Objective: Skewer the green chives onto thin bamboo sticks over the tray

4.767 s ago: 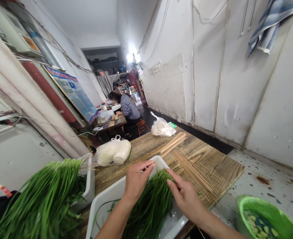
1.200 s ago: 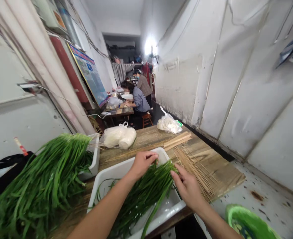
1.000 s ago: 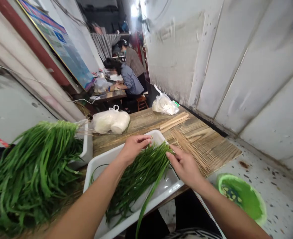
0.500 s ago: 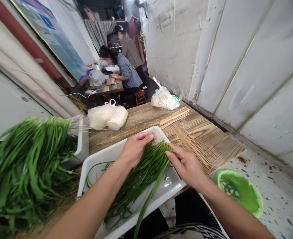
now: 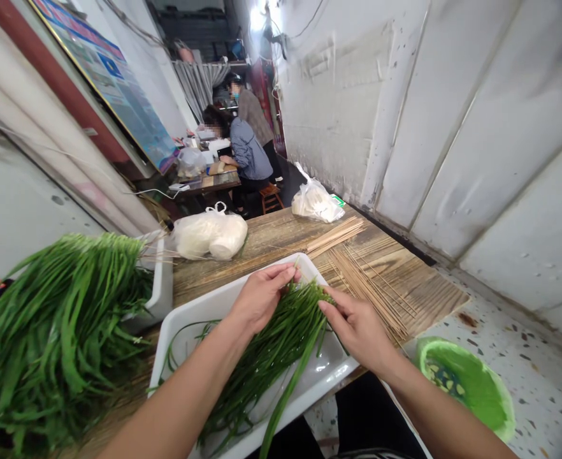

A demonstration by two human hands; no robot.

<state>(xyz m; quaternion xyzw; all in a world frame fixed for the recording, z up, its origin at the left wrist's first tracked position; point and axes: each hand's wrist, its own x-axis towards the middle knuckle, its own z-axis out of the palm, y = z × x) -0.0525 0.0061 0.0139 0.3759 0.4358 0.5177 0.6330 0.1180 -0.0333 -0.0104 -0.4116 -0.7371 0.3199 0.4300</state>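
Observation:
A bunch of garlic chives (image 5: 272, 341) lies in a white plastic tray (image 5: 178, 319), its pale cut ends toward the far right corner. At those ends my left hand (image 5: 265, 294) is closed in a pinch, with a thin greenish tip poking up past its fingers. My right hand (image 5: 352, 322) faces it across the bunch, thumb and forefinger pinched on the cut ends. From near its fingertips a long blade trails down over the tray's near edge. What lies deeper inside both grips is hidden.
Left stands a second white container (image 5: 164, 280) heaped with chives (image 5: 65, 325). Bamboo skewers (image 5: 369, 290) and two plastic bags, one pale and bulky (image 5: 209, 234), one smaller (image 5: 315, 203), lie on the wooden table (image 5: 419, 274). A green bucket (image 5: 489, 389) stands right; two people (image 5: 250, 150) are behind.
The view has tilted slightly, so the table and tray sit a little lower. Both hands keep nearly the same place and pinch at the chive ends.

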